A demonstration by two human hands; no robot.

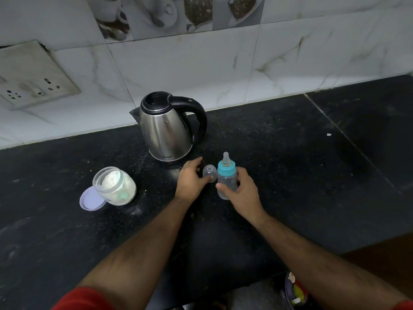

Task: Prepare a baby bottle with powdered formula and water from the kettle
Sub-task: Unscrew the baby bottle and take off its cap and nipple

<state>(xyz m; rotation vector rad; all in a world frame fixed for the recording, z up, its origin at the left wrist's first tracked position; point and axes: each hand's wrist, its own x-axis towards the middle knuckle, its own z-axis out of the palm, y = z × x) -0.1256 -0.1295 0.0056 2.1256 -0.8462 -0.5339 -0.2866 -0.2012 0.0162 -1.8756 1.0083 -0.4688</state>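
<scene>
**Bottle gripped upright, clear cap in the other hand, kettle just behind**

The baby bottle [227, 180] stands upright on the black counter [290, 175], in front of the steel kettle [168, 130] and a little to its right. Its teal collar and teat are on, the teat bare. The right hand [242, 191] holds the bottle's body, fingers curled round its right side and the thumb pressed across the lower front.

Just left of the bottle, the left hand [190, 182] pinches the clear dome cap [210, 173] between thumb and curled fingers; the cap lies tilted beside the bottle's shoulder, very close to it, and whether the two touch cannot be told.

The kettle sits near the tiled wall, lid closed, spout to the left, black handle to the right. Its base is just beyond the left hand's knuckles.

Further left, well apart from the hands, an open glass jar [114, 185] of white powder stands on the counter, with something pale green showing low through the glass. Its lilac lid [89, 199] lies flat, touching the jar's left side and partly tucked behind it.

A wall socket plate [31, 74] is mounted at the upper left. White dust specks the counter around the jar and kettle.
</scene>
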